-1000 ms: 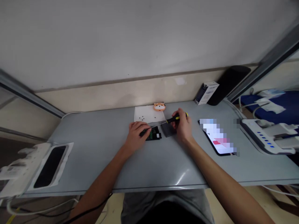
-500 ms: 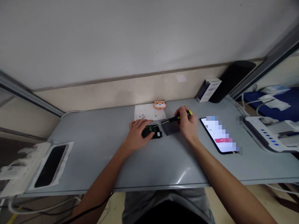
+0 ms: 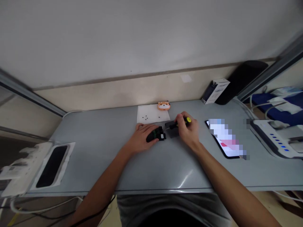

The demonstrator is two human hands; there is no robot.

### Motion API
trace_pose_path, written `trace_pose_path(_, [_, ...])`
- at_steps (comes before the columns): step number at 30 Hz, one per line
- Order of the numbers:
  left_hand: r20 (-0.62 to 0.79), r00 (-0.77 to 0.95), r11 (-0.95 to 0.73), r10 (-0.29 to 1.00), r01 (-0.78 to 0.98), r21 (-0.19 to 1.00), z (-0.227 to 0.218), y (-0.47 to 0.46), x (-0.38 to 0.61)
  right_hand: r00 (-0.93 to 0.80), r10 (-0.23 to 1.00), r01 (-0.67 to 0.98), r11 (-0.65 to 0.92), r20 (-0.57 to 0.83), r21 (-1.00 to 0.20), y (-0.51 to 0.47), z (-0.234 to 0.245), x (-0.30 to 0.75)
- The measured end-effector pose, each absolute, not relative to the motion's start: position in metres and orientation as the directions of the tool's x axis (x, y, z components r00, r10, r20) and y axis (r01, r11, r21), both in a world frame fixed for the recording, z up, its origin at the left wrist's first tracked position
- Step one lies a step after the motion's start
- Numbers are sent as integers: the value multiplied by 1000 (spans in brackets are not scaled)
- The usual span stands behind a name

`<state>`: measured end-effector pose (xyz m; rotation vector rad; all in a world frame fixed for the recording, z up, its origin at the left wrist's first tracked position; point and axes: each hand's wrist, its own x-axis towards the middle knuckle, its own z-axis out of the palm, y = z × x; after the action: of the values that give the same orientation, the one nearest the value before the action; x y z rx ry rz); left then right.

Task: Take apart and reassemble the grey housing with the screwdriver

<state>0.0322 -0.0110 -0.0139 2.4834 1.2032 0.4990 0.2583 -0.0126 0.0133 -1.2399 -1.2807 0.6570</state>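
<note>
My left hand (image 3: 139, 140) is wrapped round a small black electronic device (image 3: 161, 136) with a green circuit board, holding it against the desk. Its fingers hide the device's left part. In my right hand (image 3: 190, 134) is a black and yellow screwdriver (image 3: 174, 125), its handle pointing up and right. The thin shaft slants left, and its tip is at the device's right end; whether it touches I cannot tell. Partly under the right hand lies a dark flat piece (image 3: 170, 133). Just beyond the device, several tiny dark screws (image 3: 145, 118) rest on a white sheet (image 3: 151, 111).
An orange animal-faced case (image 3: 163, 106) sits on the sheet's far corner. To the right are a lit phone (image 3: 222, 138), a white power strip (image 3: 267, 132), a small box (image 3: 215, 91) and a black cylinder (image 3: 243, 78). A dark phone (image 3: 52, 165) lies left on the grey desk (image 3: 94, 135).
The screwdriver's tip has moved from the board's middle to the device's right end, and its handle is now tipped more toward me. My left fingers cover more of the board.
</note>
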Motion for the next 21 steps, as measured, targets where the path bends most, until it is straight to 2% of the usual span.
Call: trace_pose_path(21, [165,574,-582,802,689,433,-19,-10,32,228,912,296,268,341,-917,-13,12,257])
